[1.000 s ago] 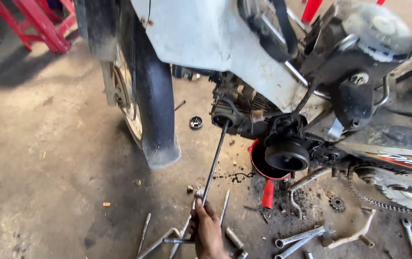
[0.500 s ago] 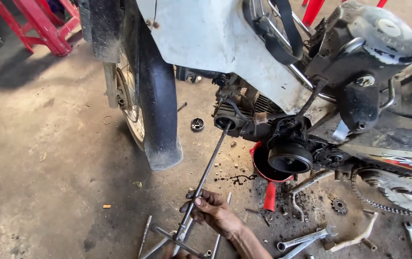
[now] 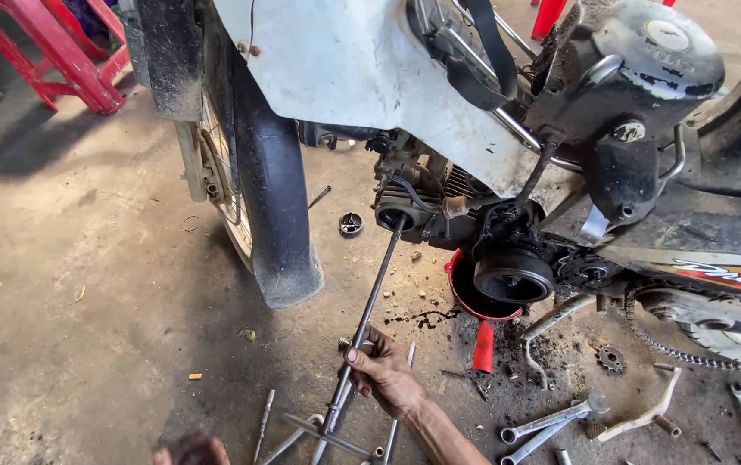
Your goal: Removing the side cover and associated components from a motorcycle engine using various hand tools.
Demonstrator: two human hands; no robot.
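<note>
Greasy concrete floor point(image 3: 86, 284) of a workshop, with a motorbike point(image 3: 439, 95) parked over it, so I'll place everything relative to the bike's engine point(image 3: 448, 211).

Right hand point(image 3: 383, 375) is down below the engine on the floor side, fingers curled around a long metal T-handle wrench point(image 3: 369, 319). That rod runs up at a slant from the hand, and its top end sits right at the front opening of the engine. The cross handle of the wrench is down below the hand, close to the floor.

Left hand point(image 3: 191, 448) barely pokes in at the bottom edge, well to the left of and below the engine. Only a sliver shows, so I can't tell whether it's spread or gripping anything.

Right under the engine there's a red oil pan point(image 3: 478, 306) with a red handle pointing down toward the camera, dark oil inside, and oil spatter on the concrete beside it. Left of the engine is the front tyre point(image 3: 271, 198) with its mudguard above. A small round metal cap point(image 3: 351, 224) lies on the floor between the tyre and the engine.

Below and to the right of the engine: a couple of spanners point(image 3: 551, 422), a small sprocket point(image 3: 612, 357) and a pale kick lever point(image 3: 646, 412) lying loose. The drive chain point(image 3: 689, 349) hangs off to the right. Far up and left of the engine there's a red stool point(image 3: 69, 52).
</note>
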